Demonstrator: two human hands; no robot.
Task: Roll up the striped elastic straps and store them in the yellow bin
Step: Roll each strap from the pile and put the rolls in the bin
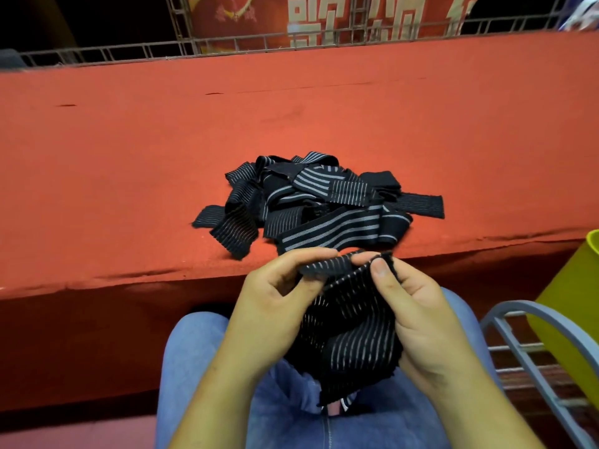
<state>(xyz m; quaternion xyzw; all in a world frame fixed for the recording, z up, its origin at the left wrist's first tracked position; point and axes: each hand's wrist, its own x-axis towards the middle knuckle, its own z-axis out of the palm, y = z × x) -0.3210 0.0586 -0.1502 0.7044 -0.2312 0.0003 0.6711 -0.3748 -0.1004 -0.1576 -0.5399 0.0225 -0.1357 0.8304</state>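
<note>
Over our lap, on the blue jeans [201, 351], we hold one striped strap [353, 325] with both hands. Left hand [275, 296]: fingers [311, 254] curl over the strap's top edge and pinch it against the thumb. Right hand [418, 306]: thumb and forefinger pinch the same edge just beside the left grip, thumb on the near face. So both sets of fingers are clamped on the strap. Top edge looks folded over; we can't tell whether a roll has started. The rest of the strap hangs loose between our wrists and bunches on the jeans, lower end lying between our thighs.

Low on our right is a grey metal frame [518, 345] with bars. The yellow bin [570, 303] sits just behind it, cut off by the picture edge, apart from the strap in hand. We can't see inside the bin.

Past our hands is the tabletop [129, 157], covered in red cloth, its near edge just beyond our knuckles. The pile of straps [311, 202] lies on it close to that edge: black with pale stripes, tangled, overlapping, all loose. One end sticks out right, another left.

Along the far side of the tabletop runs a metal railing [129, 53]. Behind it hangs a red banner [324, 17] with large pale characters, dark on either side.
</note>
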